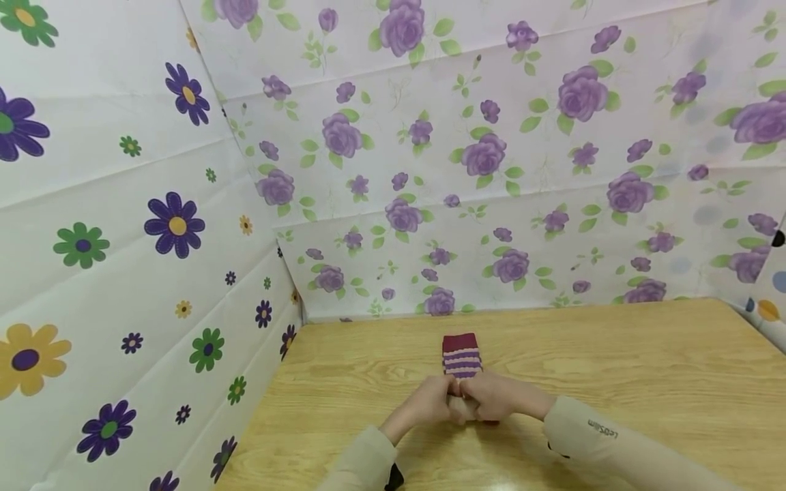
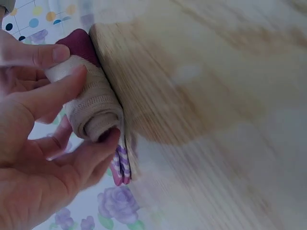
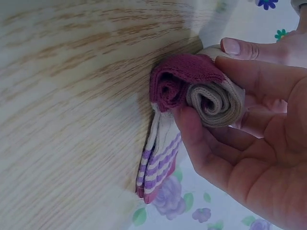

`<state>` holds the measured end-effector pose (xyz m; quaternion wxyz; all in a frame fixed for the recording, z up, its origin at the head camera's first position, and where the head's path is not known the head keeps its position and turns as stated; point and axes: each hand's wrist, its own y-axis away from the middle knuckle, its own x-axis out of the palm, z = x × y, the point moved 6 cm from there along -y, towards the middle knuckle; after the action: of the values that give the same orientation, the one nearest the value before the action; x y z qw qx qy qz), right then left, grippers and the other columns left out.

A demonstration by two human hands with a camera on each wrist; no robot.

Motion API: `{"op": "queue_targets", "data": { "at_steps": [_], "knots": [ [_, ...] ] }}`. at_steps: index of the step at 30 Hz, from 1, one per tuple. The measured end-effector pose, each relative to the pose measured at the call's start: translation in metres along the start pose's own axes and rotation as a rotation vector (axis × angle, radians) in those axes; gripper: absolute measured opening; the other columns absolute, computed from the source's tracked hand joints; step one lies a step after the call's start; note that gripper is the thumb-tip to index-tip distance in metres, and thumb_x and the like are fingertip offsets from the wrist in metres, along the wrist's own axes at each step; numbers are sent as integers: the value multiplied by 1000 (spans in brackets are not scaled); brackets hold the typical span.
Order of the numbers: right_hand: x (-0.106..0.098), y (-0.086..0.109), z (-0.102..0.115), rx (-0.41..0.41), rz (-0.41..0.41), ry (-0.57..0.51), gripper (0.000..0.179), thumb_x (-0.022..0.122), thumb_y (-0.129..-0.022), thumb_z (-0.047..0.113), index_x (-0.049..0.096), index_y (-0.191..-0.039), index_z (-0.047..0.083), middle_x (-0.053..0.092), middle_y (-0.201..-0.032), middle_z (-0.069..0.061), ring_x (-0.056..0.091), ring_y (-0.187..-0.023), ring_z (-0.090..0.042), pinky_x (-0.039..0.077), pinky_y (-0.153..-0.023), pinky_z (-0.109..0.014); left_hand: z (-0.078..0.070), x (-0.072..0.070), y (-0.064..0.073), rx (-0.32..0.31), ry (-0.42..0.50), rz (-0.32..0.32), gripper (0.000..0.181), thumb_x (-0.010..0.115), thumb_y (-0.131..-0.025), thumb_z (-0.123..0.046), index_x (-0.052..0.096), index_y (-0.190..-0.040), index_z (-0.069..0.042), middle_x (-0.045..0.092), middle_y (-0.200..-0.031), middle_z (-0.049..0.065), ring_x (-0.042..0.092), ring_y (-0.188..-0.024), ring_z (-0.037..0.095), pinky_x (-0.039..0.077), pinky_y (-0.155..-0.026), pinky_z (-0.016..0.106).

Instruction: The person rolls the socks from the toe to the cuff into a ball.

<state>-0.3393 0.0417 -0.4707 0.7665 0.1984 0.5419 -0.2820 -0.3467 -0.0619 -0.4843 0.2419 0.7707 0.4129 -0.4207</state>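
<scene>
A pair of socks (image 1: 462, 356) lies lengthwise on the wooden table, its near end rolled up. The flat far part shows purple and white stripes and a dark red end. In the left wrist view the rolled beige knit (image 2: 96, 98) sits between the thumb and fingers of my left hand (image 1: 430, 401). My right hand (image 1: 496, 395) holds the other side of the roll. Seen from the right wrist, two spirals lie side by side, one dark red (image 3: 178, 79) and one beige (image 3: 213, 103). Both hands are close together, fingers curled round the roll.
The wooden table (image 1: 614, 382) reaches back to a sheet with purple roses (image 1: 485, 153). A flower-printed sheet (image 1: 123, 273) hangs along the left side, and a dotted one (image 1: 775, 300) stands at the right edge.
</scene>
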Motion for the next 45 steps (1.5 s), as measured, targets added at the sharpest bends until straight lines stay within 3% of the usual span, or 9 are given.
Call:
{"op": "queue_targets", "data": {
  "at_steps": [7,13,19,25,33,40,45],
  "knots": [
    [-1,0,2,25,51,-35,19,67,-71,-1,54,-78,10,38,-64,9,31,-58,-6,28,-54,-20,-2,-2,1,-13,53,-8,28,88,-67,-10,66,-83,-7,69,-81,0,55,-71,1,47,-66,17],
    [1,-1,-6,82,140,-200,15,68,-73,1,58,-77,10,45,-65,7,34,-58,-6,29,-53,-20,-7,-2,4,28,102,22,16,84,-71,-5,74,-84,-3,73,-80,1,56,-70,-1,47,-64,16],
    [4,-1,-14,134,201,-290,11,69,-78,5,62,-85,9,58,-75,3,44,-62,-6,38,-56,-20,-5,-1,4,-24,119,37,15,81,-74,-3,77,-88,-3,75,-84,4,58,-73,-1,48,-65,14],
    [2,-1,-15,138,192,-297,9,71,-80,7,63,-82,9,58,-75,5,45,-65,-6,40,-59,-20,-4,-2,4,-34,115,47,15,80,-76,-3,78,-91,-4,76,-86,5,60,-76,2,48,-65,15],
    [-3,-1,-18,91,163,-238,7,74,-81,7,68,-77,9,48,-63,9,35,-55,-3,30,-52,-18,4,-2,-2,-45,171,75,15,78,-79,-7,77,-94,-4,76,-89,6,62,-77,3,49,-65,16],
    [-3,2,-22,64,127,-252,9,77,-81,14,72,-88,10,63,-75,9,44,-64,-1,41,-61,-18,4,-7,-5,-87,174,58,18,82,-76,-10,78,-92,-4,76,-89,7,66,-81,6,51,-68,18],
    [-2,4,-28,37,41,-280,22,80,-78,14,68,-96,12,65,-87,6,52,-76,-5,47,-69,-23,5,-8,-8,-118,153,60,19,83,-74,-12,78,-91,-4,76,-87,6,66,-79,6,51,-68,19]
  ]
}}
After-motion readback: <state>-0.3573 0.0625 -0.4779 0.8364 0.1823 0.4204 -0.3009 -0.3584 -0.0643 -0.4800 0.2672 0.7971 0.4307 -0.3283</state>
